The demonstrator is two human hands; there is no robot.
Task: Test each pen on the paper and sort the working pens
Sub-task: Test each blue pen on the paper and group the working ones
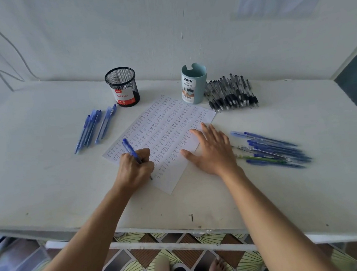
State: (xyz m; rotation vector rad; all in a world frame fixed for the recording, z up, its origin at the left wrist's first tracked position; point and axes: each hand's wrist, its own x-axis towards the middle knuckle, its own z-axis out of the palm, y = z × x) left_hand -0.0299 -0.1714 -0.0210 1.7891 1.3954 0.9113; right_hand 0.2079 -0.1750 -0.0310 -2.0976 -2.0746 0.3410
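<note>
On white table, against pale wall: blue pens far left; black mesh cup; left hand clamped on blue pen, tip touching paper filled with rows of "test"; teal organizer cup; right hand flat, fingers spread, pressing paper; black pens behind; mixed pens far right. Patterned floor below.

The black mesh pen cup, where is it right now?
In the head view, the black mesh pen cup stands at the table's back, left of the teal organizer, just beyond the paper's far corner.
</note>
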